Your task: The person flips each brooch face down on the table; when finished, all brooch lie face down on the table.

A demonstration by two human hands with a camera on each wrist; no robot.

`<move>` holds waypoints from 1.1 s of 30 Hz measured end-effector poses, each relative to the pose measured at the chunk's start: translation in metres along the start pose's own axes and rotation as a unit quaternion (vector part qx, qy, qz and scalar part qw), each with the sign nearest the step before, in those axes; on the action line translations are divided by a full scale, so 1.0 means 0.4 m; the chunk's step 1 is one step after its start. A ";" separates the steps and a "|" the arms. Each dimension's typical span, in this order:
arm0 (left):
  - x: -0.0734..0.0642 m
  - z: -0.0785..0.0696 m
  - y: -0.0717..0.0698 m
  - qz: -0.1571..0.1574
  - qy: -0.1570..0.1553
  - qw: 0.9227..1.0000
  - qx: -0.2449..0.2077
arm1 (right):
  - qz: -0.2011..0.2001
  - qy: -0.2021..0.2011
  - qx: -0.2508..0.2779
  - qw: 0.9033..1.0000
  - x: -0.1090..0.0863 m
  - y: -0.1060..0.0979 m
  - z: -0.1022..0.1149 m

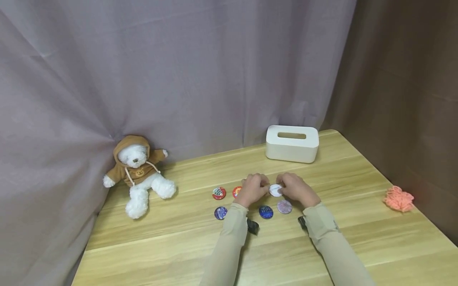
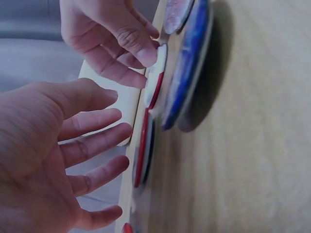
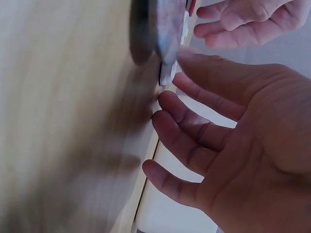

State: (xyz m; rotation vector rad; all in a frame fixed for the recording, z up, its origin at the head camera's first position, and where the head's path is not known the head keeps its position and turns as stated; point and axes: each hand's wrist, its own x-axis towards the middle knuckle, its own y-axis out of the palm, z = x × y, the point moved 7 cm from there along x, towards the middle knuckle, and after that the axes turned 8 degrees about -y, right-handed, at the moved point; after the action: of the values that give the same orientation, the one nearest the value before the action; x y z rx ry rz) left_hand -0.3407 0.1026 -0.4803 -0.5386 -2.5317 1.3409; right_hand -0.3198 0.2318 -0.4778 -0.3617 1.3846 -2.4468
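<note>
Several round button badges lie on the wooden table in two rows. My right hand [image 1: 296,189] pinches a white badge [image 1: 275,190] at its right edge; in the left wrist view the badge [image 2: 156,73] also shows some red. My left hand [image 1: 253,189] hovers just left of it, fingers loosely spread and holding nothing. Nearest me lie a dark blue badge [image 1: 266,212] and a pale pink-purple badge [image 1: 284,206]. Past my left hand are a red badge with a tree [image 1: 219,193], a partly hidden red and yellow badge [image 1: 236,191] and a purple-blue badge [image 1: 220,213].
A white tissue box [image 1: 292,149] stands behind my hands, near the table's back edge. On the left sits a white plush bear [image 1: 137,174] in a brown hoodie. A bundle of coral yarn [image 1: 398,199] lies by the right edge. Curtains [image 1: 200,79] hang behind the table [image 1: 171,254].
</note>
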 end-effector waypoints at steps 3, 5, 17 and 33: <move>-0.005 0.004 -0.007 -0.004 -0.006 1.000 -0.010 | -0.004 0.000 0.005 1.000 -0.004 -0.003 0.003; -0.006 0.007 -0.012 -0.006 -0.008 1.000 -0.014 | -0.011 -0.009 0.008 1.000 -0.004 -0.007 0.009; -0.011 0.016 -0.047 -0.018 -0.011 1.000 -0.009 | -0.037 -0.059 0.017 0.997 0.018 -0.018 0.057; -0.042 0.059 -0.073 0.000 -0.030 0.999 -0.015 | -0.025 -0.075 0.029 0.996 0.054 -0.001 0.115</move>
State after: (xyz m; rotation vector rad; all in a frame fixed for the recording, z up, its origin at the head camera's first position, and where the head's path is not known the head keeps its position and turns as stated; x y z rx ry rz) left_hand -0.3401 0.0627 -0.4695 -0.5116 -2.6031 1.3416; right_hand -0.3231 0.1876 -0.4530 -0.5610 1.2535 -2.4385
